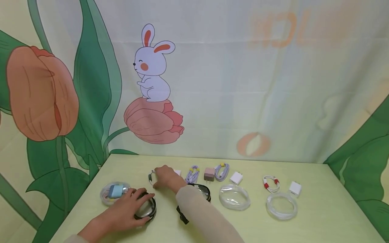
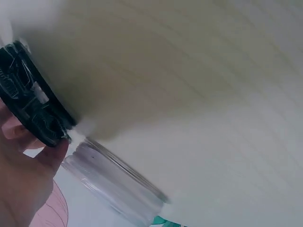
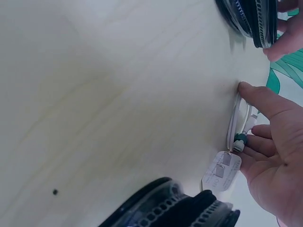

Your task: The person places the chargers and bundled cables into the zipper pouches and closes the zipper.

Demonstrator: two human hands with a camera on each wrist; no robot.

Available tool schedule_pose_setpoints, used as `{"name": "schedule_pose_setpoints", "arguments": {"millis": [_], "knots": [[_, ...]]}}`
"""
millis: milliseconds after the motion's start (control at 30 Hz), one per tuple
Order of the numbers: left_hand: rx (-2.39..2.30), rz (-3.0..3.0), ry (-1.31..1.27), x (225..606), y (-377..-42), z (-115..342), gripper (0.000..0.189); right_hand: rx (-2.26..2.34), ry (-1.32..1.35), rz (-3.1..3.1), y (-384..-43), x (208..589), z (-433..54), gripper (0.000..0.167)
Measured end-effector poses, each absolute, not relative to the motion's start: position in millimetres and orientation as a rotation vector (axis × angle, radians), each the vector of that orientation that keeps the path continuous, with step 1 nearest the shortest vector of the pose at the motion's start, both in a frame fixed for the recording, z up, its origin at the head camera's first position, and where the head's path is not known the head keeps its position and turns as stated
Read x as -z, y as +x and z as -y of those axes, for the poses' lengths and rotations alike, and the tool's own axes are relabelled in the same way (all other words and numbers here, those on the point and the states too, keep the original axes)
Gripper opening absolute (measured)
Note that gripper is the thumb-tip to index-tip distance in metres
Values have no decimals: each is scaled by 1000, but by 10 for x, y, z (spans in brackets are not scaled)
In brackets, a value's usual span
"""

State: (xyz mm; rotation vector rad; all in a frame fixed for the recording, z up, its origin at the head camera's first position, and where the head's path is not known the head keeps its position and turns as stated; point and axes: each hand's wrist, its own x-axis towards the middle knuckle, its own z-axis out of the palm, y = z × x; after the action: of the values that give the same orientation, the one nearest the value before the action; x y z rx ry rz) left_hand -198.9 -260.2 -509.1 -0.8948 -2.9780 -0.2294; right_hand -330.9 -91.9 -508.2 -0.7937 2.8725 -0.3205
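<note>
In the head view my left hand (image 1: 124, 209) grips a round clear pouch with a black zippered rim (image 1: 155, 206) on the table's left side. The left wrist view shows my thumb on the edge of this dark pouch (image 2: 33, 94), other fingers partly hidden behind it. Farther back, my right hand (image 1: 168, 179) holds a coiled white cable (image 1: 151, 177) with a green tie. From the right wrist, the thumb meets one side of the white cable (image 3: 232, 123) and the fingers lie by its green tie (image 3: 240, 137). A white charger (image 3: 221, 171) sits right beside that cable.
Under my right forearm lies a second black-rimmed pouch (image 1: 206, 191). A clear pouch with a blue charger (image 1: 117, 191) stands left. Along the back are purple cables (image 1: 192, 174), a pink charger (image 1: 209, 174) and white chargers (image 1: 236, 178). Two clear pouches (image 1: 221, 199) lie right, near a red-tied cable (image 1: 266, 185).
</note>
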Motion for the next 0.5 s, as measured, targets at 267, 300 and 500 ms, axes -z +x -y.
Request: {"name": "schedule_pose_setpoints", "arguments": {"millis": [267, 300, 500], "knots": [[233, 3027, -766, 5066, -1903, 2500, 74, 358, -686, -2918, -3165, 5124, 1041, 75], [245, 3034, -740, 5055, -1893, 2469, 75, 350, -684, -2931, -3149, 5119, 1043, 71], [316, 3027, -678, 4997, -1909, 2394, 80, 312, -751, -3003, -3196, 5117, 1035, 24]]}}
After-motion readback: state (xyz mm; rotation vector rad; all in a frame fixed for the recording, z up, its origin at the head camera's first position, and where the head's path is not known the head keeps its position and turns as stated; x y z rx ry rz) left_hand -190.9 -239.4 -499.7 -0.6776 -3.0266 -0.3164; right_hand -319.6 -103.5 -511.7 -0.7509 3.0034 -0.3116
